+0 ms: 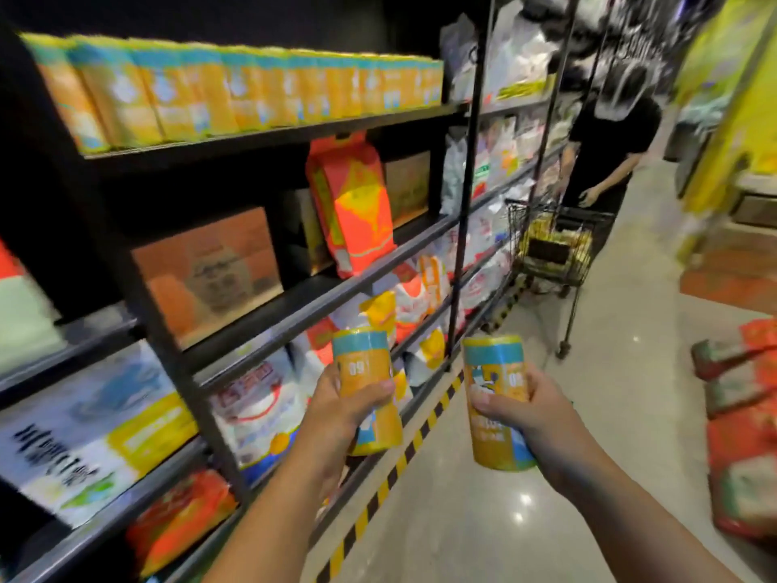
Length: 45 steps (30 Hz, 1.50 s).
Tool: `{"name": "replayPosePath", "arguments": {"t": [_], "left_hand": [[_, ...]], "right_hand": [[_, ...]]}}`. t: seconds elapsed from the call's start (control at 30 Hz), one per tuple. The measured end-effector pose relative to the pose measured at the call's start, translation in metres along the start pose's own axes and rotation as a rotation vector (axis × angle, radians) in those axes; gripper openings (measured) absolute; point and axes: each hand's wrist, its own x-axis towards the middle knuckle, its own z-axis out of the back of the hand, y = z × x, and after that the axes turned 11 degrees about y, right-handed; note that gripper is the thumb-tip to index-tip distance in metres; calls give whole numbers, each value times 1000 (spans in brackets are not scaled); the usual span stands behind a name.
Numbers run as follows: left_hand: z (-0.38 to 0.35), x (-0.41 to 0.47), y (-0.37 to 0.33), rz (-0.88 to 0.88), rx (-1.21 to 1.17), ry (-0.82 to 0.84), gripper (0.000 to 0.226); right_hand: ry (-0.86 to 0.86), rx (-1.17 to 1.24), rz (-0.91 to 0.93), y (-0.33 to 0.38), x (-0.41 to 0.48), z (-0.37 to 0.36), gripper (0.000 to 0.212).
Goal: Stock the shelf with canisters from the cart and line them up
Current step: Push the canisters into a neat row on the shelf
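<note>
Two canisters are in hand: the left hand (336,408) wraps fingers round one canister (368,391), the right hand (519,408) grips the other canister (498,399), both upright in front of the shelving. Best lift them to the top shelf (269,134) (its matching row (235,90) looks nearly full), set each beside the row's end, labels forward, bases flush.

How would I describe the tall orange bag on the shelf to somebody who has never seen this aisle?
Start at the black shelf unit on the left and its top row of yellow and blue canisters. One shelf below, toward the right of that bay, stands the orange bag. It alone is tall and bright; its neighbours are dull brown boxes.
</note>
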Motion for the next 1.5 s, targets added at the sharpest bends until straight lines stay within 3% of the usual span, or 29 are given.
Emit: {"name": "replayPosePath", "arguments": {"t": [0.33,0.6,0.77,1.0,1.17,1.33,1.5], "left_hand": [[-47,186,-42,-124,146,41,66],[-67,387,-101,-336,252,74,52],[-91,500,-145,-444,381,72,44],[-138,621,-186,-586,613,-43,66],[-184,692,-204,-674,682,-175,73],[-231,756,-214,-742,685,-301,98],[-261,811,-223,-775,847,-451,91]], "right_hand": [[0,-120,187,63,168,98,50],[-43,-133,293,103,345,157,64],[-78,-139,401,141,445,207,56],[11,-142,500,177,538,296,45],[76,-159,549,182,609,371,63],[166,-157,562,198,677,437,58],[250,-157,574,219,749,469,68]]}}
